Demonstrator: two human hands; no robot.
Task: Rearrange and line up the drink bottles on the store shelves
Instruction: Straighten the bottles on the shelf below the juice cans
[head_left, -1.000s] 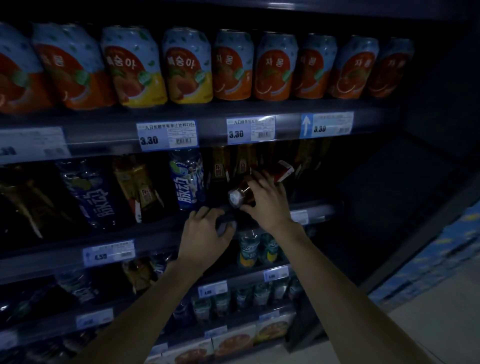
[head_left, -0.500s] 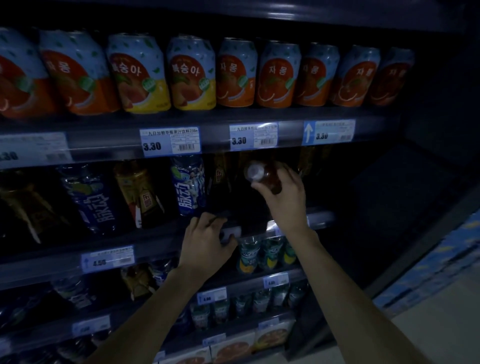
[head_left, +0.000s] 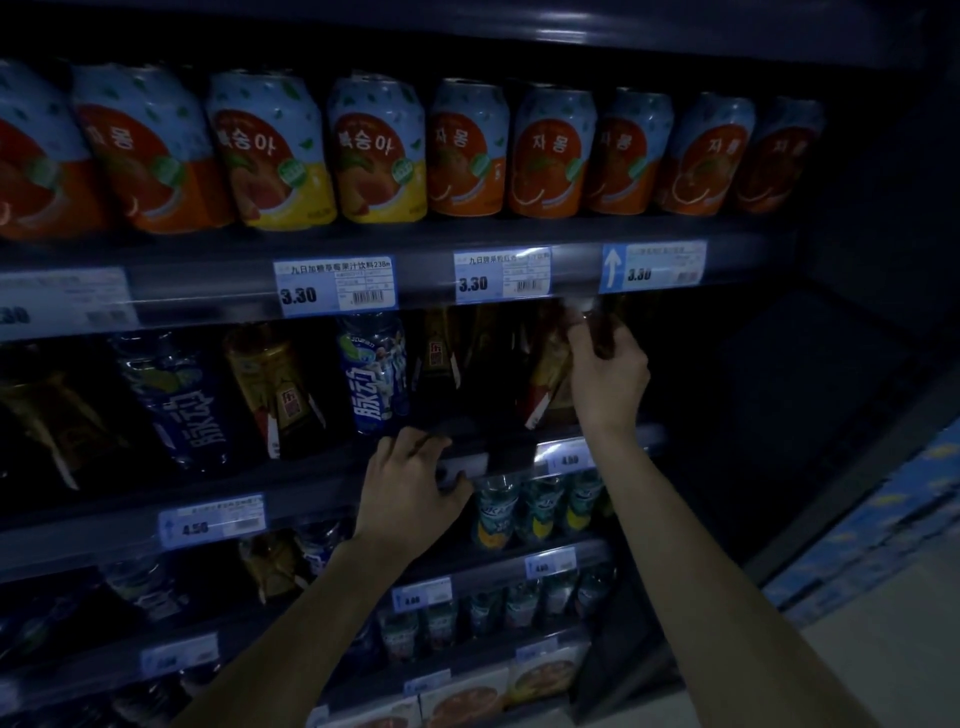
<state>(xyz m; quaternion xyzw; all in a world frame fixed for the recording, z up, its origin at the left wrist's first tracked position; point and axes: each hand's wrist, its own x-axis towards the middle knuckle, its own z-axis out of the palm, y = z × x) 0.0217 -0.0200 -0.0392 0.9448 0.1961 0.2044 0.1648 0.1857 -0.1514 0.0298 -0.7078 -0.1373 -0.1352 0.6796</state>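
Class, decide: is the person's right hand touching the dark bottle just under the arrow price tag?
Touching. The head view shows the right hand's fingers curled round the dark bottle.

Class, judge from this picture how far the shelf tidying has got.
Done: the cans on top stand in an even row. In hand: the right hand grips a dark bottle at the middle shelf; the left hand holds its front edge. Left: other bottles there look mixed and uneven.
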